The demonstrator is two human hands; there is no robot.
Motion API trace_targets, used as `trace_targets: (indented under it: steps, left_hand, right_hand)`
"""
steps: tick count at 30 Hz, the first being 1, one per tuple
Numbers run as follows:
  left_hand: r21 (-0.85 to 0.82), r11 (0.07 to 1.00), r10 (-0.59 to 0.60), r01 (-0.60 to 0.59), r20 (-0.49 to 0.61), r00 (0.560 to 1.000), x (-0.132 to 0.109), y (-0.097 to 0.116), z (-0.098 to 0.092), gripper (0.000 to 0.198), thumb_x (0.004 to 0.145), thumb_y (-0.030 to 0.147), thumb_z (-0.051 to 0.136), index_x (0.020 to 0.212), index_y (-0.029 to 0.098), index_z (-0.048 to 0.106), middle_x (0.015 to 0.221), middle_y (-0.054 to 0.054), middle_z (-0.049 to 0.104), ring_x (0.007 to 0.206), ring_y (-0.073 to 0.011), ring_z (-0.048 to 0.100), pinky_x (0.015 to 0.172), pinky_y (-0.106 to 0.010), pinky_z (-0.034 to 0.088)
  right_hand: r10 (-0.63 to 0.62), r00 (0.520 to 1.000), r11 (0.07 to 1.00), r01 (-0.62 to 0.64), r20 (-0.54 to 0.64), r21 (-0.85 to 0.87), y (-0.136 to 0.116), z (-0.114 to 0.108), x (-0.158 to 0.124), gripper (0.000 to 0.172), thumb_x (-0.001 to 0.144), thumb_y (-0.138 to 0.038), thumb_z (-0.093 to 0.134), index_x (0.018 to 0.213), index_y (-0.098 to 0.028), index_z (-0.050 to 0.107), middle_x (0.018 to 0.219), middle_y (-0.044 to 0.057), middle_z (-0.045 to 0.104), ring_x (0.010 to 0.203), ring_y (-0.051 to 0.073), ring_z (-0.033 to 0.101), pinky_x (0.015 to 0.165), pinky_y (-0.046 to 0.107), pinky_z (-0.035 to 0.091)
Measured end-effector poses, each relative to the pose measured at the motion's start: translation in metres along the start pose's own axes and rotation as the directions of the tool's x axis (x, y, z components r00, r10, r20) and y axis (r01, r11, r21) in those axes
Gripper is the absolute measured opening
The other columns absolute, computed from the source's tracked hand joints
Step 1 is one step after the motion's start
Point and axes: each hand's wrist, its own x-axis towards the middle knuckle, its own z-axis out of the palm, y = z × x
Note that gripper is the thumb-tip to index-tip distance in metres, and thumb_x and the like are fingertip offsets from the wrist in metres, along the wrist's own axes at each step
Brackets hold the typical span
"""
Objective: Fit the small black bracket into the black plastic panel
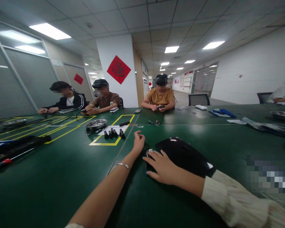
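My left hand (139, 142) is raised over the green table, its fingers curled in toward the thumb. What they hold, if anything, is too small to make out. My right hand (163, 167) lies with spread fingers on a small dark part with a silvery top (149, 153). This part sits at the left end of a large glossy black shell (180, 150), behind my right hand and forearm. The shell's lower edge is partly covered by my sleeve.
Several short black cylinders (114, 133) stand on a white paper, beside a metal bowl (96, 124). Pliers (154, 122) lie farther back. A black tool case (16, 152) is at the left, a blue cloth (222, 113) at the right. Co-workers (159, 95) sit across the table.
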Motion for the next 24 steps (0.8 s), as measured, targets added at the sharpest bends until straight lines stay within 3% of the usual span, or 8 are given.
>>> trace_targets:
  steps: [3, 6, 8, 11, 15, 18, 21, 24]
  left_hand:
    - [-0.003, 1.0, -0.002, 0.002, 0.004, 1.0, 0.001, -0.002, 0.0, 0.037, 0.069, 0.012, 0.048, 0.103, 0.02, 0.037, 0.07, 0.005, 0.049, 0.062, -0.0092, 0.05, 0.062, -0.022, 0.04]
    - [0.0, 1.0, -0.012, 0.012, 0.02, 1.0, 0.0, -0.001, 0.0, 0.036, 0.069, 0.012, 0.047, 0.102, 0.02, 0.037, 0.07, 0.005, 0.048, 0.061, -0.009, 0.05, 0.062, -0.022, 0.04]
    - [-0.001, 1.0, -0.016, 0.017, 0.031, 0.999, 0.0, 0.001, 0.001, 0.034, 0.069, 0.012, 0.047, 0.101, 0.02, 0.038, 0.069, 0.006, 0.048, 0.059, -0.0086, 0.049, 0.061, -0.022, 0.04]
    - [0.006, 1.0, -0.026, 0.026, 0.042, 0.999, 0.0, 0.001, 0.001, 0.033, 0.069, 0.011, 0.047, 0.099, 0.019, 0.039, 0.068, 0.006, 0.047, 0.058, -0.0084, 0.049, 0.06, -0.022, 0.039]
    - [0.036, 0.999, -0.021, 0.02, 0.035, 0.999, 0.0, 0.0, 0.001, 0.03, 0.069, 0.011, 0.048, 0.097, 0.019, 0.042, 0.068, 0.005, 0.049, 0.059, -0.0089, 0.049, 0.06, -0.022, 0.039]
    - [0.075, 0.997, -0.004, 0.004, 0.008, 1.0, 0.0, 0.001, 0.0, 0.027, 0.069, 0.011, 0.049, 0.094, 0.019, 0.045, 0.068, 0.004, 0.051, 0.063, -0.0101, 0.05, 0.061, -0.022, 0.038]
    - [0.097, 0.995, 0.002, -0.002, -0.004, 1.0, -0.002, 0.004, -0.001, 0.025, 0.069, 0.012, 0.05, 0.093, 0.019, 0.047, 0.068, 0.004, 0.051, 0.064, -0.0111, 0.05, 0.062, -0.023, 0.038]
    - [0.108, 0.994, 0.001, -0.002, 0.007, 1.0, -0.003, 0.006, -0.002, 0.024, 0.07, 0.011, 0.049, 0.093, 0.018, 0.046, 0.068, 0.004, 0.051, 0.064, -0.0113, 0.05, 0.062, -0.023, 0.038]
  right_hand:
    - [0.042, 0.999, 0.997, -0.043, -0.022, -0.066, -0.01, 0.008, -0.003, 0.043, 0.084, -0.031, 0.045, 0.126, -0.021, 0.043, 0.129, 0.012, 0.043, 0.113, 0.028, 0.044, 0.086, 0.047, 0.042]
    - [0.017, 1.0, 0.994, -0.016, 0.004, -0.104, -0.025, -0.001, -0.011, 0.04, 0.083, -0.029, 0.048, 0.122, -0.019, 0.045, 0.123, 0.014, 0.047, 0.099, 0.027, 0.052, 0.074, 0.042, 0.048]
    - [-0.013, 1.0, 1.0, 0.014, 0.02, -0.025, -0.036, -0.019, -0.017, 0.037, 0.084, -0.029, 0.046, 0.119, -0.017, 0.047, 0.116, 0.014, 0.051, 0.092, 0.024, 0.055, 0.072, 0.038, 0.047]
    - [0.006, 0.998, 0.972, -0.02, 0.059, 0.232, -0.039, -0.057, -0.021, 0.029, 0.089, -0.029, 0.036, 0.108, -0.015, 0.053, 0.098, 0.009, 0.058, 0.084, 0.017, 0.056, 0.075, 0.03, 0.044]
    - [0.122, 0.989, 0.915, -0.144, 0.081, 0.377, -0.006, -0.109, -0.022, 0.032, 0.091, -0.031, 0.031, 0.098, -0.016, 0.059, 0.091, 0.005, 0.062, 0.083, 0.014, 0.056, 0.073, 0.025, 0.041]
    - [0.31, 0.951, 0.912, -0.29, -0.023, 0.289, 0.034, -0.133, -0.025, 0.035, 0.09, -0.034, 0.032, 0.097, -0.015, 0.06, 0.09, 0.005, 0.063, 0.079, 0.014, 0.057, 0.069, 0.023, 0.04]
    - [0.472, 0.874, 0.878, -0.454, -0.119, 0.152, 0.071, -0.138, -0.026, 0.034, 0.089, -0.03, 0.032, 0.098, -0.013, 0.06, 0.086, 0.006, 0.064, 0.074, 0.015, 0.058, 0.065, 0.022, 0.039]
    - [0.544, 0.834, 0.839, -0.542, -0.095, 0.049, 0.097, -0.125, -0.024, 0.033, 0.089, -0.027, 0.032, 0.099, -0.012, 0.06, 0.086, 0.007, 0.065, 0.071, 0.014, 0.059, 0.062, 0.021, 0.039]
